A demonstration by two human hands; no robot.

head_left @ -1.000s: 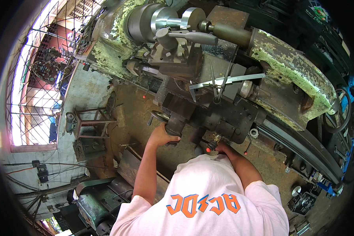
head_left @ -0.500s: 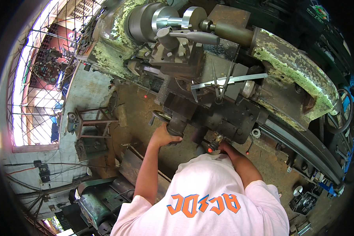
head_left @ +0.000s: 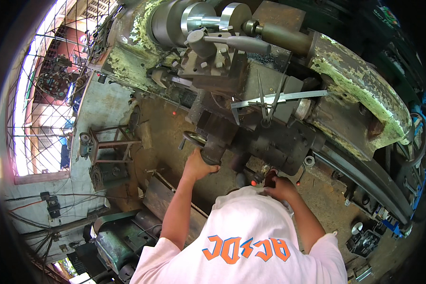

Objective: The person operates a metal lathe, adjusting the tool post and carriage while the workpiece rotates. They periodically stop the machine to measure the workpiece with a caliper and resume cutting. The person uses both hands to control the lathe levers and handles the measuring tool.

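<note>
My left hand (head_left: 199, 165) is closed round the near side of a handwheel (head_left: 194, 138) on the lathe's carriage, its thumb stretched across the dark hub. Lower right of it, my right hand (head_left: 281, 188) curls beside a lever with a red knob (head_left: 254, 182); what its fingers hold is in shadow. Above both hands sits the tool post (head_left: 208, 64) with its thick clamping handle (head_left: 246, 44). A shiny stepped metal workpiece (head_left: 208, 21) is mounted between the chuck (head_left: 165, 23) and the tailstock (head_left: 288, 38). Calipers (head_left: 288, 97) and a pair of dividers (head_left: 263, 106) lie on the carriage.
The lathe bed rails (head_left: 364, 175) curve off to the right. On the left stand a metal-framed stand (head_left: 113, 146) and a green machine (head_left: 123, 241), near a barred window (head_left: 42, 113). A large wheel (head_left: 414, 137) is at the far right.
My right hand has come out from under the carriage edge, shifting slightly right and down, so more of it shows. My left hand keeps its hold on the handwheel. The view has shifted slightly.
</note>
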